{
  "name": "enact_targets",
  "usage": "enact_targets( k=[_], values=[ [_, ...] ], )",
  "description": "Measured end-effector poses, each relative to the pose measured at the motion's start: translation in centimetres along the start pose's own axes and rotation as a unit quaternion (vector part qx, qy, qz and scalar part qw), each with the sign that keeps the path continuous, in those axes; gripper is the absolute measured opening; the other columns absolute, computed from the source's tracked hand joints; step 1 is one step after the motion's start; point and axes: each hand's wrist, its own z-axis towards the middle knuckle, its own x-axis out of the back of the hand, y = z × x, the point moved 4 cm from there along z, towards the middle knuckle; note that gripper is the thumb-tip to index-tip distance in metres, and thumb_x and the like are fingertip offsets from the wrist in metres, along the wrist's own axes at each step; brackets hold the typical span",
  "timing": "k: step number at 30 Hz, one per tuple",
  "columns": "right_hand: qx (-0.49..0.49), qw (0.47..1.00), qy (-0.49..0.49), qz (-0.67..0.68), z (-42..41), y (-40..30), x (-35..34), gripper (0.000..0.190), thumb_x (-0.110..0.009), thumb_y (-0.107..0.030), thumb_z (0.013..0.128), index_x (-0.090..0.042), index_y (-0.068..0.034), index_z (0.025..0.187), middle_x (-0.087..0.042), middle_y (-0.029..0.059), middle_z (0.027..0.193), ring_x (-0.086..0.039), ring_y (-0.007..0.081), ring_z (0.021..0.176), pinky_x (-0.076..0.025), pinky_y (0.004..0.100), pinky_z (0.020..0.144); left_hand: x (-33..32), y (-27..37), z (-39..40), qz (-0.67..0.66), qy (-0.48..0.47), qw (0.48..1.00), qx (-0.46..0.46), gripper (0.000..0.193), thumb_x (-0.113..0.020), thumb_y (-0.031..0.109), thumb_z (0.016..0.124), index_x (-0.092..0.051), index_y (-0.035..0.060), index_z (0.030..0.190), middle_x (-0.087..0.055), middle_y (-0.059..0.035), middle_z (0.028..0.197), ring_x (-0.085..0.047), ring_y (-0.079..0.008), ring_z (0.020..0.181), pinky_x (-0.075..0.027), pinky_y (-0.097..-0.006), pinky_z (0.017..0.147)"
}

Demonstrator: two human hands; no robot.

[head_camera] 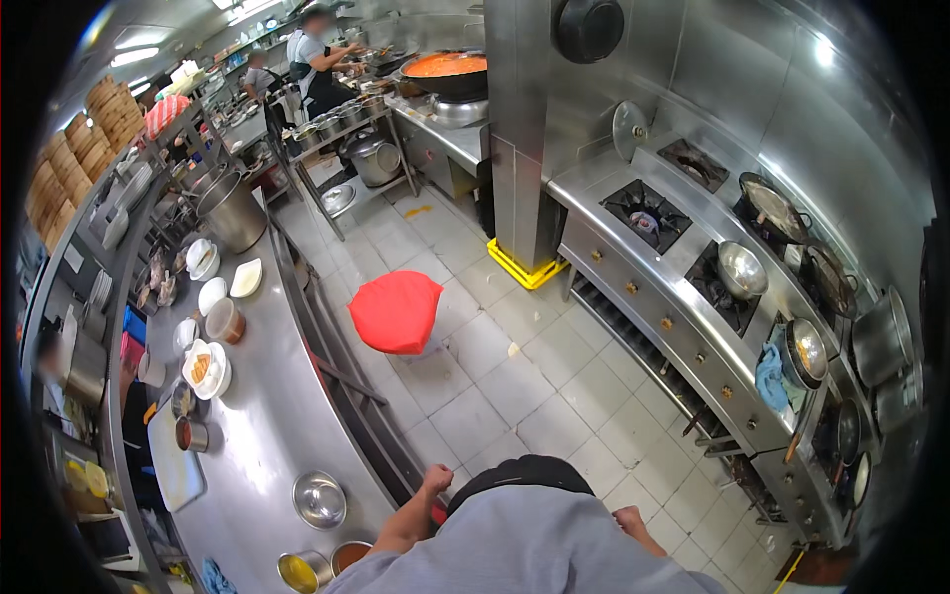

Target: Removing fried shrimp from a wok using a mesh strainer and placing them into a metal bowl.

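Note:
My left hand (438, 477) hangs beside the long steel worktable, its fingers curled in and nothing visible in it. At my other side, my right hand (631, 518) is down near my hip with the fingers also curled and no object showing. Closest to my left arm on the steel worktable (260, 445) are a shiny metal bowl (319, 500), a metal container of yellow liquid (300, 572) and one of reddish-brown sauce (350, 555), partly hidden by my arm. Tiled floor (505, 382) lies before me, where a stool-like object under a red cover (395, 312) stands.
To the right runs a gas range (657, 260) with woks and pots. A steel pillar (519, 148) on a yellow base (523, 267) stands ahead. White bowls (208, 370) and a cutting board (174, 457) occupy the worktable. A person (319, 63) works by a wok of orange sauce (445, 65).

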Motion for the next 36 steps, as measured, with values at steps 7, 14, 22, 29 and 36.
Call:
enact_targets(
  k=[7,14,22,29,36],
  values=[
    [0.042,0.995,0.0,0.093,3.5,-3.3,-0.7,0.017,-0.059,-0.006,0.075,-0.058,0.002,0.089,-0.059,0.0096,0.076,-0.059,0.0194,0.065,-0.052,0.0329,0.047,-1.2,1.8,-1.6,0.128,-0.02,0.987,-0.099,0.024,-0.053,0.017,0.067,-0.065,0.002,0.082,-0.063,-0.0135,0.071,-0.061,-0.0223,0.066,-0.049,-0.0332,0.059],
    [0.105,0.989,-0.01,0.106,4.1,-5.4,-2.2,0.029,-0.06,-0.004,0.072,-0.054,0.003,0.1,-0.057,0.0093,0.072,-0.057,0.0164,0.06,-0.052,0.0298,0.045,0.3,1.4,0.2,0.181,-0.02,0.982,-0.055,0.027,-0.053,0.018,0.067,-0.065,0.0027,0.086,-0.065,-0.0177,0.081,-0.063,-0.0294,0.08,-0.049,-0.0355,0.072],
    [0.022,0.999,-0.012,0.024,0.7,-2.5,-1.2,0.018,-0.061,-0.003,0.073,-0.059,0.003,0.09,-0.059,0.0118,0.073,-0.057,0.0178,0.059,-0.052,0.0316,0.043,0.9,2.8,2.0,0.158,0.019,0.984,-0.081,0.025,-0.053,0.019,0.067,-0.066,0.0039,0.083,-0.064,-0.0183,0.084,-0.062,-0.0297,0.083,-0.048,-0.0356,0.075],
    [0.03,0.999,-0.007,0.021,1.0,-3.4,-0.9,0.017,-0.064,-0.002,0.07,-0.059,0.002,0.087,-0.057,0.0098,0.069,-0.057,0.0185,0.058,-0.052,0.0315,0.041,-0.9,1.9,1.3,0.16,-0.011,0.985,-0.059,0.026,-0.055,0.022,0.066,-0.066,0.0054,0.082,-0.065,-0.017,0.083,-0.062,-0.0286,0.081,-0.049,-0.0353,0.074],
    [0.078,0.996,0.022,0.027,4.6,-5.1,-1.3,0.03,-0.069,0.001,0.064,-0.058,-0.001,0.092,-0.059,0.009,0.075,-0.058,0.0179,0.061,-0.053,0.0308,0.046,-0.6,2.5,0.0,0.16,-0.02,0.985,-0.063,0.027,-0.057,0.019,0.064,-0.067,0.0046,0.084,-0.065,-0.017,0.086,-0.062,-0.0286,0.085,-0.048,-0.0349,0.077]
  ],
)
